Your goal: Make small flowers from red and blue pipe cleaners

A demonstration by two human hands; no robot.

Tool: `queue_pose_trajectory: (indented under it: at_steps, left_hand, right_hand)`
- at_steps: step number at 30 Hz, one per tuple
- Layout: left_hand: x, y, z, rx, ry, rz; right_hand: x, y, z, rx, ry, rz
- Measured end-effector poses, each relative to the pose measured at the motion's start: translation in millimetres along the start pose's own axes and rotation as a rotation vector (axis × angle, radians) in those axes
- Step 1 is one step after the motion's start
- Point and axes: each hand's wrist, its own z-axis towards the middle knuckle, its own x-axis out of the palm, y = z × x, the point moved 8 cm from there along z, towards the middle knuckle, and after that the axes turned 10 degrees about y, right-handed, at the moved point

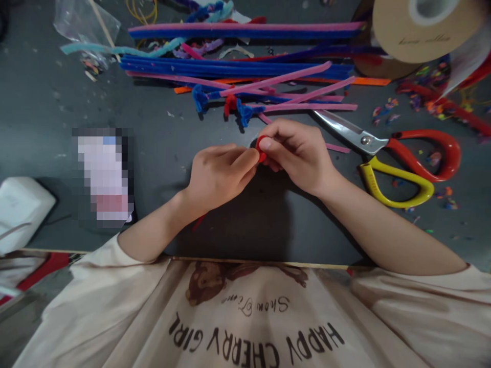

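Note:
Both hands meet over the middle of the table, pinching a small curled piece of red pipe cleaner (262, 148). My left hand (222, 171) is closed, its thumb and fingertips on the left side of the red piece. From the right, my right hand (301, 156) grips the same piece between thumb and forefinger. The fingers cover most of it. Just beyond the hands lie pink pipe cleaners (310, 107) with twisted blue ends (244, 112) and one red twisted end (230, 104).
Scissors (366, 140) with red and yellow handles lie right of my right hand. Blue pipe cleaners (230, 67) are bundled farther back. A ribbon spool (395, 30) stands back right. Left are a blurred phone (105, 176) and a white box (23, 212). Coloured scraps (385, 110) litter the right.

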Motion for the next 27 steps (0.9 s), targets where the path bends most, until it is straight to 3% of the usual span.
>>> queue_pose_trajectory:
  at_steps: [3,8,11,17,27]
  left_hand:
    - [4.9,9,0,-0.085,0.062,-0.214]
    - [24.9,29,1,-0.347,0.248,-0.858]
    - [31.7,32,2,-0.416,0.329,-1.113]
    - [33.5,33,1,-0.443,0.389,-1.234]
    - [30.3,38,-1,-0.459,0.165,-1.164]
  right_hand:
    - [-1,4,-1,-0.041,-0.008,-0.028]
    - [-2,7,-3,-0.094,-0.005,-0.033]
    - [-1,9,-4,-0.121,0.021,-0.027]
    - [1,14,-5,-0.155,0.035,0.006]
    - [-4,0,-1,-0.056,-0.007,0.003]
